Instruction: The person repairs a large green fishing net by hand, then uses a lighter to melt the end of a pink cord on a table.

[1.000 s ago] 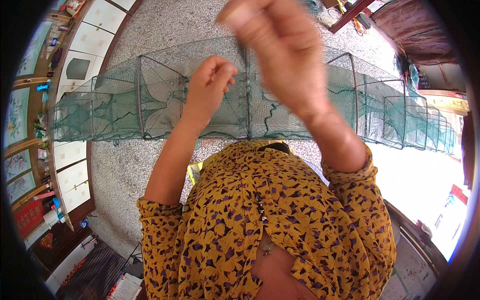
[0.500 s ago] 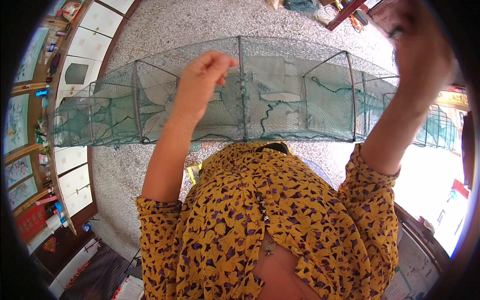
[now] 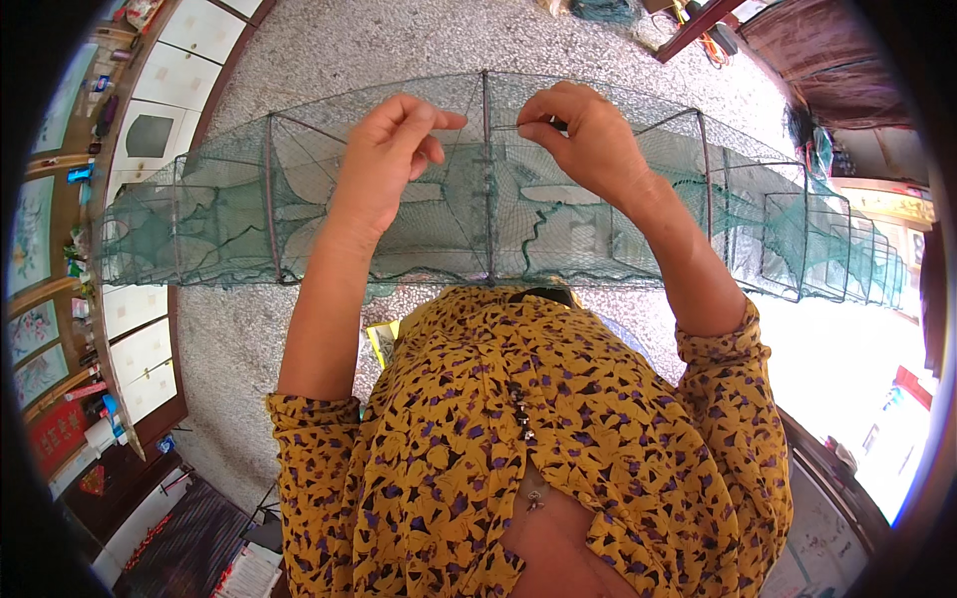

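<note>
A long green mesh net trap (image 3: 623, 239) stretches from left to right in front of me, held in shape by dark frames. One upright frame bar (image 3: 488, 219) stands between my two hands. Left of that bar, my left hand (image 3: 384, 164) is closed over the mesh, its thumb and index finger close together. Whatever they hold is too small to make out. My right hand (image 3: 593, 140) is on the other side, with thumb and index finger pinched on a thin, dark, needle-like thing. Its tip points left toward the bar.
Speckled flooring (image 3: 329, 50) surrounds the net. White cabinets (image 3: 179, 60) and a shelf of small items line the left side. A dark red wooden leg (image 3: 693, 30) and orange cords (image 3: 713, 50) are at the far right. Bright light falls at the right.
My right hand has come down and left from the upper right to beside the middle frame bar. My left hand has shifted only slightly and stays closed.
</note>
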{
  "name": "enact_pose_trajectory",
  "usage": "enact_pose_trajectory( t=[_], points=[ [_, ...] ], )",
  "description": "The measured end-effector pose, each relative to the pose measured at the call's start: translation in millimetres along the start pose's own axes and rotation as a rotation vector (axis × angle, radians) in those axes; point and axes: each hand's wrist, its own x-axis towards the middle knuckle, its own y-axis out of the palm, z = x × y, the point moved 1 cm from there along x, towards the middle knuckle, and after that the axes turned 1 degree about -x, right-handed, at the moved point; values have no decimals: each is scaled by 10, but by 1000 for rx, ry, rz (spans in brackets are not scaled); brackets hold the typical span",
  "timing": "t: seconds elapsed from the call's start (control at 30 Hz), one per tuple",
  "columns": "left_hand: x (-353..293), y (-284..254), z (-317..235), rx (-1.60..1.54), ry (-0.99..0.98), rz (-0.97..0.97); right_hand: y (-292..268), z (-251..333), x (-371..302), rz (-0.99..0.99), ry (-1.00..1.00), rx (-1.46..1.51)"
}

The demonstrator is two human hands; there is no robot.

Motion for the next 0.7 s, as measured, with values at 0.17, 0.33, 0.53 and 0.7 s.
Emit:
enact_pose_trajectory(
  t=[0.17,0.33,0.53,0.7],
  points=[
    [4,61,36,55,-38,-12,119,33,5,16,181,258],
    [53,-53,125,-85,-42,-106,287,254,103,-119,68,324],
    [43,-68,106,-237,-81,-119,317,303,171,-123,-103,128],
    [59,-57,105,-193,-75,-116,203,642,361,-255,-306,311]
  ],
)
